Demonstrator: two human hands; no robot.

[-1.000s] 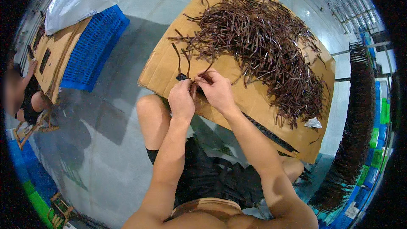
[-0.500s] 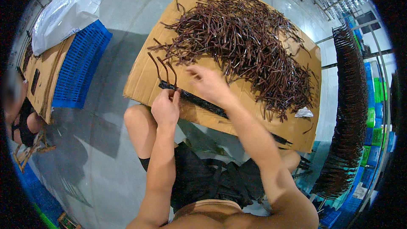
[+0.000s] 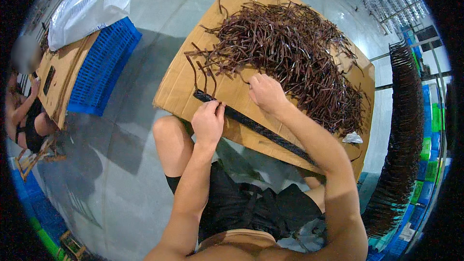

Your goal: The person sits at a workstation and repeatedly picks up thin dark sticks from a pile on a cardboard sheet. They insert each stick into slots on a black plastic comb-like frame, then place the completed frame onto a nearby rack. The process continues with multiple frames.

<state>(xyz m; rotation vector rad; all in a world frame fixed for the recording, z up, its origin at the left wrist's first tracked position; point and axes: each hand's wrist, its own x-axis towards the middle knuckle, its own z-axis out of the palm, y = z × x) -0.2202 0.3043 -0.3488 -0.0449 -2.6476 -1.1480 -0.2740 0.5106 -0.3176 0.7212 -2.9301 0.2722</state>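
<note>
A long black bar (image 3: 268,136) lies slantwise along the near edge of a cardboard-topped table. My left hand (image 3: 208,122) pinches it close to its left end. Beside those fingers, a few thin dark brown strips (image 3: 195,75) stick out from the bar toward the far side. A big tangled heap of similar brown strips (image 3: 275,43) covers the far middle and right of the cardboard. At the heap's near edge is my right hand (image 3: 267,95), fingers closed, with what looks like the end of a brown strip (image 3: 244,80) at the fingertips.
The cardboard (image 3: 176,87) shows bare at its left. A crumpled white scrap (image 3: 353,137) lies at its right. On my right hangs a long rack of dark strips (image 3: 403,140). At left, a person (image 3: 24,111) sits by a blue crate (image 3: 104,67) topped with cardboard and a white sack (image 3: 92,9).
The view has shifted, so the table appears further right. My right hand has moved right toward the heap, and its fingers, spread before, are now drawn together. My left hand stays on the bar.
</note>
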